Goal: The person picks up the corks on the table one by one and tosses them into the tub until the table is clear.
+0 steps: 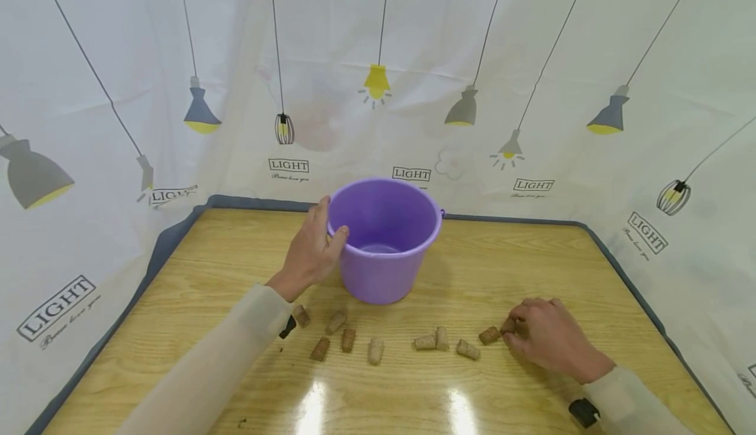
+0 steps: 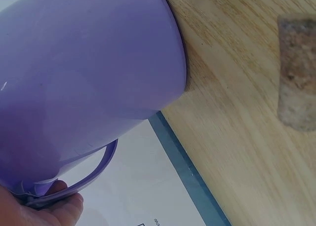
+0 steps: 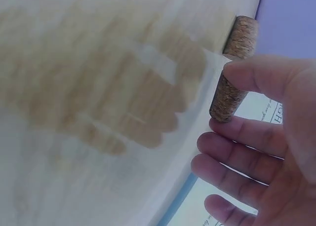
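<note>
A purple bucket (image 1: 380, 274) stands upright on the wooden table, its mouth facing up. My left hand (image 1: 310, 248) grips the bucket's rim at its left side, thumb over the near edge. In the left wrist view the fingers are at the bucket's handle (image 2: 101, 167). At the right of the table my right hand (image 1: 549, 336) pinches a cork (image 3: 229, 95) between thumb and index finger, the other fingers spread. Just beyond it lies another brown cork (image 1: 489, 336). In the head view the pinched cork is mostly hidden by the fingers.
Several loose corks lie in front of the bucket, among them a pale cork (image 1: 375, 351), a brown cork (image 1: 320, 349) and a speckled cork (image 1: 468, 349). A white cloth (image 1: 502, 41) printed with lamps surrounds the table (image 1: 378, 402) at the back and sides.
</note>
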Demonstrator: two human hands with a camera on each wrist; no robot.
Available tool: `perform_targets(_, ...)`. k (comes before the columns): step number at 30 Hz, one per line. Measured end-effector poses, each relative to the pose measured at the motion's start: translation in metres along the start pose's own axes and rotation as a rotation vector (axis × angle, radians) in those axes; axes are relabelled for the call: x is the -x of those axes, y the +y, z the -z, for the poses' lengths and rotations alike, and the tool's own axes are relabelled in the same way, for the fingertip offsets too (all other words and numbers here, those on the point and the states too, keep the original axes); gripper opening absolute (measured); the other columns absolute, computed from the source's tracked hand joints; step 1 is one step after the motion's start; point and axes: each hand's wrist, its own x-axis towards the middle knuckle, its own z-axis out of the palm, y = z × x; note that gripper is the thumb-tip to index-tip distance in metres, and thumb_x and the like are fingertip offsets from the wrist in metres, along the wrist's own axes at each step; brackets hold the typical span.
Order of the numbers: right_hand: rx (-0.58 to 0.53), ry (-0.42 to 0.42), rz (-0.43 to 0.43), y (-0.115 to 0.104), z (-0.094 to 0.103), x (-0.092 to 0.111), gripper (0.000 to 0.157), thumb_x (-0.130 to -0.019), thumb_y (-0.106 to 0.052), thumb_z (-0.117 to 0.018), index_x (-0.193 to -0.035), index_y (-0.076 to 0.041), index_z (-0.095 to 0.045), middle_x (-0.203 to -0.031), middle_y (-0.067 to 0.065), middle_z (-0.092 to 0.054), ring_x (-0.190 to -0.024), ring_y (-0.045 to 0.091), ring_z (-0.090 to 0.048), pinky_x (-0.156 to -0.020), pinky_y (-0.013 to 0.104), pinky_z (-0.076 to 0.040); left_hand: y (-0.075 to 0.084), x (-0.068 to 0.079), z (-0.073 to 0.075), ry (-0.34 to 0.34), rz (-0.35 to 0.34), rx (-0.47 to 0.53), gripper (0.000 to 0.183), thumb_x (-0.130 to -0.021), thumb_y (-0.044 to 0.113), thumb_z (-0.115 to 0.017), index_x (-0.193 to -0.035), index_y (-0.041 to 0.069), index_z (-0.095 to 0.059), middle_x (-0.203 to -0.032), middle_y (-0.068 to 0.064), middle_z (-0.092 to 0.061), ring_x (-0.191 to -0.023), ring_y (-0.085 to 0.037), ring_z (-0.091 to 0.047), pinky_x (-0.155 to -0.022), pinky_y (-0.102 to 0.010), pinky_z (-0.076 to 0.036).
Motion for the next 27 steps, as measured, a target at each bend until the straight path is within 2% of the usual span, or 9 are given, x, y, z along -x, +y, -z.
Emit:
perform_targets(5,-0.007,0.024,0.007,0.001,0.003,-0.003,0.015,-0.081,-0.031,-0.086,-0.079,-0.036,-0.072,-0.082,-0.016,-0.067,-0.076,0.011,-0.065,-0.071,0.051,-0.052,0.001,0.001,0.000,-0.002,0.004,0.000,0.076,-0.101,0.037,-0.045,-0.160,-0.004,-0.020,-0.150,-0.029,-0.041,-0.125,-0.043,-0.055,-0.101,-0.059,-0.049)
perform_targets(12,-0.006,0.025,-0.041,-0.002,0.009,-0.006,0.016,-0.082,-0.031,-0.085,-0.077,-0.036,-0.070,-0.088,-0.008,-0.072,-0.080,0.017,-0.067,-0.075,0.054,-0.052,0.001,0.000,0.000,0.001,0.004,-0.002,0.075,-0.101,0.037,-0.044,-0.160,-0.003,-0.020,-0.149,-0.029,-0.042,-0.123,-0.042,-0.055,-0.099,-0.059,-0.050)
perform_targets(27,-0.032,0.083,-0.061,-0.010,0.024,-0.016,0.013,-0.085,-0.030,-0.083,-0.079,-0.036,-0.072,-0.089,-0.010,-0.072,-0.083,0.019,-0.066,-0.072,0.050,-0.049,0.002,0.000,0.000,-0.001,0.010,-0.002,0.076,-0.101,0.037,-0.045,-0.162,0.000,-0.019,-0.149,-0.028,-0.042,-0.123,-0.041,-0.055,-0.099,-0.058,-0.049)
